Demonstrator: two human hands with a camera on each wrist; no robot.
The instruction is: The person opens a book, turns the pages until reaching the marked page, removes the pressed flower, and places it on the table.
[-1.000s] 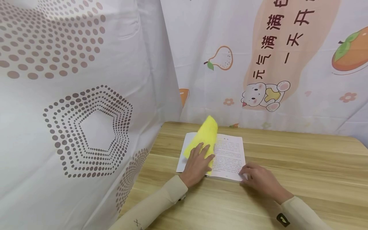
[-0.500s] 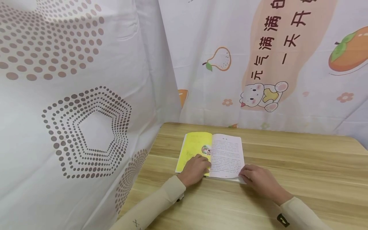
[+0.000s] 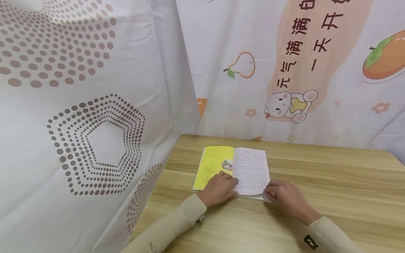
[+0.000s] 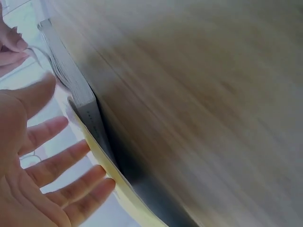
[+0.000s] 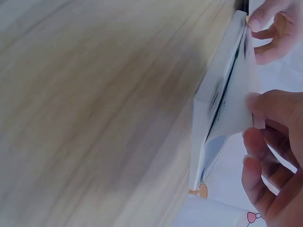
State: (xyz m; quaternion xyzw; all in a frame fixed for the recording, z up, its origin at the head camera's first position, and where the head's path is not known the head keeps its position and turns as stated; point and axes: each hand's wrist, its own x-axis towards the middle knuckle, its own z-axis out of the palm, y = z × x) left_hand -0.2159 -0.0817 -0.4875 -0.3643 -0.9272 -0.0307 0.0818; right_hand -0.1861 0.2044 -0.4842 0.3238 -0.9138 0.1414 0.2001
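Observation:
An open book lies on the wooden table in the head view, its yellow left-hand page point(image 3: 213, 163) flat and its white right-hand page point(image 3: 250, 167) covered in print. My left hand point(image 3: 218, 189) rests at the lower part of the book by the spine; the left wrist view shows its fingers point(image 4: 61, 163) extended and spread over the yellow page. At the lower right corner, my right hand point(image 3: 284, 197) pinches a page. Seen from the right wrist, that page point(image 5: 234, 101) is lifted off the stack of pages below, its corner between thumb and fingers.
The wooden table point(image 3: 332, 168) stretches to the right of the book and in front of it. A white curtain with brown dots point(image 3: 107, 144) hangs close on the left. Behind the table hangs a printed cloth point(image 3: 218, 105) with fruit and a cartoon bear.
The yellow page, standing half-turned a second ago, now lies flat on the left. My left hand has shifted right to the spine. My right hand has lifted the corner of the white page.

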